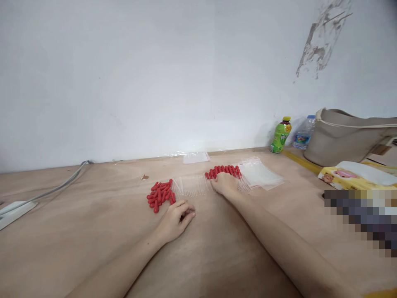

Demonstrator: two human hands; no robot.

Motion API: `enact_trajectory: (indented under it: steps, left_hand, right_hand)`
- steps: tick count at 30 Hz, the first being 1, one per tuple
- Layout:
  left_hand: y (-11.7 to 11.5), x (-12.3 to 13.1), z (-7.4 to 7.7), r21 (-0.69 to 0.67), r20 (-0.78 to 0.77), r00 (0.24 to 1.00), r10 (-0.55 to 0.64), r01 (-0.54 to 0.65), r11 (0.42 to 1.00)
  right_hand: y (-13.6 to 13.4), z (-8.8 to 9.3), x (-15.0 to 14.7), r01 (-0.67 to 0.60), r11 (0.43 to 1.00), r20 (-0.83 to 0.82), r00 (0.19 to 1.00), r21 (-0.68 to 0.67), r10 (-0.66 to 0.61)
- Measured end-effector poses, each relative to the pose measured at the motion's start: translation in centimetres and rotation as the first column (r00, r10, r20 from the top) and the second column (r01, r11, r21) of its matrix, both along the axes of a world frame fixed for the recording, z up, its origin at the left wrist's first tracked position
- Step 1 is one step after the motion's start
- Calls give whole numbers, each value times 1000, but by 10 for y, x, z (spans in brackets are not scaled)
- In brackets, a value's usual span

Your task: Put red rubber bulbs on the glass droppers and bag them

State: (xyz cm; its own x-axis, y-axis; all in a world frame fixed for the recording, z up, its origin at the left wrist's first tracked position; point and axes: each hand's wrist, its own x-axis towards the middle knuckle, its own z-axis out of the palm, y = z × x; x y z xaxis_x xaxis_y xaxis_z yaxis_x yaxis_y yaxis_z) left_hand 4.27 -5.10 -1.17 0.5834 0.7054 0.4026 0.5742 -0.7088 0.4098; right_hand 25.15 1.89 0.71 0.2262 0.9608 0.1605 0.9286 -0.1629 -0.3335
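Observation:
My left hand (pixel 178 218) rests on the table with fingers curled and thumb near the fingertips; anything inside is too small to make out. Just behind it lies a pile of red rubber bulbs (pixel 159 195). Thin clear tubes (pixel 192 186) lie side by side between my two hands. My right hand (pixel 226 183) is closed at the left end of a row of red-bulbed droppers (pixel 228 169), its fingers at a dropper there. The hand covers part of that row, and the fingertips are partly hidden. Clear plastic bags (pixel 262 174) lie right of the droppers.
A white sheet or bag (pixel 196 157) lies by the wall. At the right stand a green bottle (pixel 280 135), a water bottle (pixel 303 133), a beige bin (pixel 338 136) and a yellow tissue pack (pixel 347 176). A grey cable (pixel 72 176) runs to a white power strip (pixel 18 212) at left.

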Motion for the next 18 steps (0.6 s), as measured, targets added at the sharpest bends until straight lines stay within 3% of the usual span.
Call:
enact_trajectory:
  steps: [4,7,9,15,18]
  left_hand:
    - [3,-1,4,129,-47,988,148,-141,982]
    - [18,-8,17,331,-104,917,385,-333,883]
    - [33,-14,30,383,-135,849,511,-431,817]
    - [80,-36,66,253,-188,707,682,-636,729]
    - [97,-41,73,148,-273,703,657,-644,751]
  right_hand:
    - [-5,2,-3,-40,999,12,999,13,39]
    - [-10,4,-8,-73,997,15,997,27,72]
    - [-11,3,-11,-85,996,12,996,25,85]
    - [-2,2,-19,-72,997,6,997,-28,72]
    - [7,4,-24,-52,997,15,998,-63,53]
